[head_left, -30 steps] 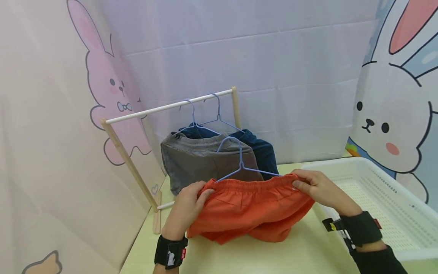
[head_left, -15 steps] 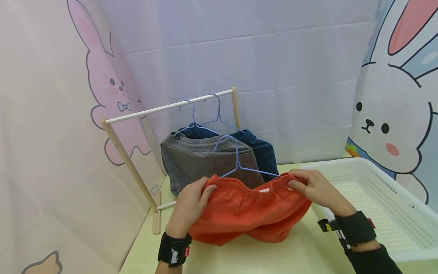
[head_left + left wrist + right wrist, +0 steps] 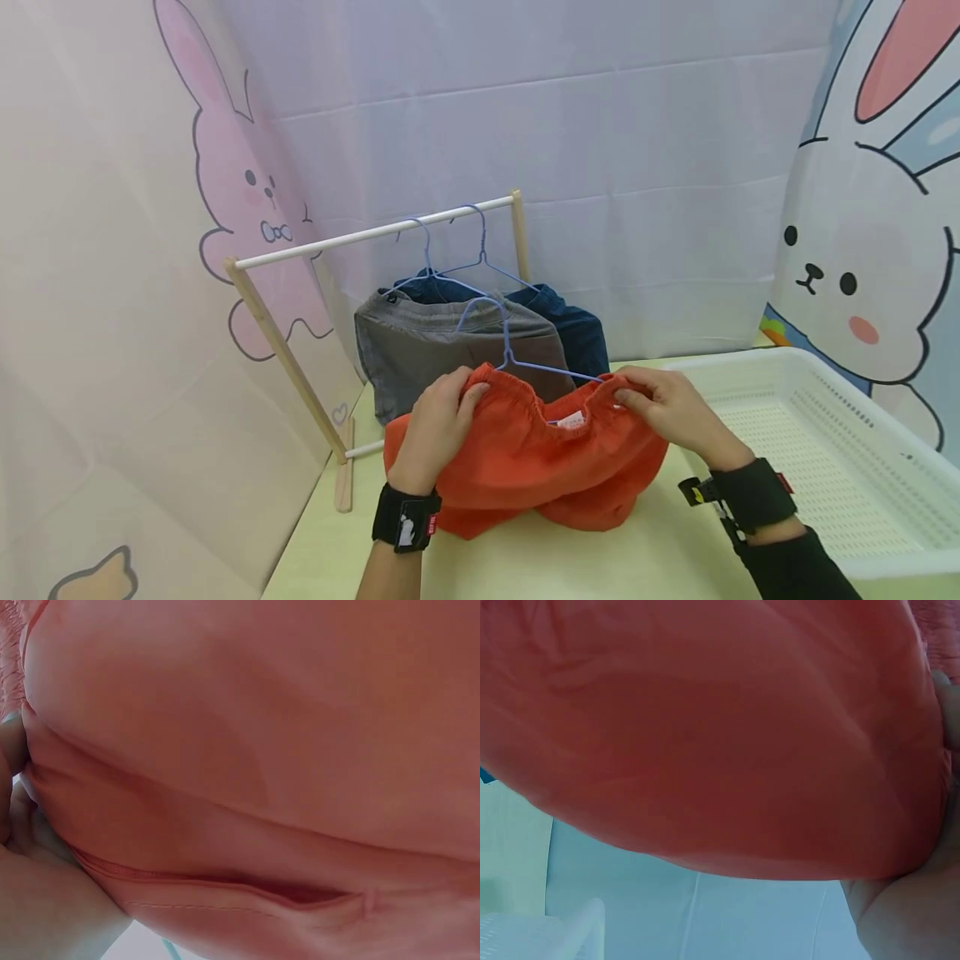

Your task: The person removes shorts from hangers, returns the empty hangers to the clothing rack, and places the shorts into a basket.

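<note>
Orange-red shorts with an elastic waistband stretch between my two hands in the head view. My left hand pinches the waistband's left end, thumb in front. At the right end, my right hand grips the band the same way. A blue wire hanger rises from inside the waist, its hook above the band and its lower part hidden by the cloth. The waistband sags in the middle and a white label shows inside. Both wrist views are mostly filled by the shorts' fabric.
Behind the shorts stands a rack with a white rail and wooden posts. Grey shorts and a dark blue garment hang there on blue hangers. A white plastic basket sits on the right. Cloth walls enclose the table.
Both hands have shifted slightly, the left rightward and up, the right leftward, bringing the waistband's ends closer. The band sags more, the label has come into view, and the hanger has moved left.
</note>
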`<state>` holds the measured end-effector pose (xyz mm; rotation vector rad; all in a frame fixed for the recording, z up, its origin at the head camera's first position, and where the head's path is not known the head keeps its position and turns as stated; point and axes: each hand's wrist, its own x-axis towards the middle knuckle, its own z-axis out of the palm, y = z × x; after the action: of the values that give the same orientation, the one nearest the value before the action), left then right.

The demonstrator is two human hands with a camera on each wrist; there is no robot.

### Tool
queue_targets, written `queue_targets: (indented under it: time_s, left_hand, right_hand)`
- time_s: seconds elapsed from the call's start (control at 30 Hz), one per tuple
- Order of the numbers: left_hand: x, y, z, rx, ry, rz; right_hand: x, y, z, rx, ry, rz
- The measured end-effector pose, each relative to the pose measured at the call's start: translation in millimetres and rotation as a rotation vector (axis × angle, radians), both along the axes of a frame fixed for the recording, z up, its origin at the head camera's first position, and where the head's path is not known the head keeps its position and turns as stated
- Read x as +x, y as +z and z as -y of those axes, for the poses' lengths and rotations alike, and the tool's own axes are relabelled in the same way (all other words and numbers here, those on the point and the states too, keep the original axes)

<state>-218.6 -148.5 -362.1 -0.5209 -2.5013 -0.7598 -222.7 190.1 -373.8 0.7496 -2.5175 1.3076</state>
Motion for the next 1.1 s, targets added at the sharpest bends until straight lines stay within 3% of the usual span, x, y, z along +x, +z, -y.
queue_targets:
  time_s: [0.3, 0.57, 0.8, 1.1]
  left_hand:
    - [-18.5, -1.5, -21, 0.013, -0.038, 0.02]
    - [-27.0, -2.4, -26, 0.031, -0.048, 0.009]
    - [-29.3, -3.6, -26, 0.036, -0.046, 0.016]
    - [-30.3, -4.9, -23, 0.087, -0.056, 0.043]
  right_hand:
    - [-4.5, -5.0, 3, 0.019, -0.059, 0.01]
    - [-12.8, -12.9, -4, -0.016, -0.036, 0.054]
    - [-16.6, -15.4, -8, -0.017, -0.027, 0.039]
    - [-20.6, -20.9, -21, 0.025, -0.073, 0.004]
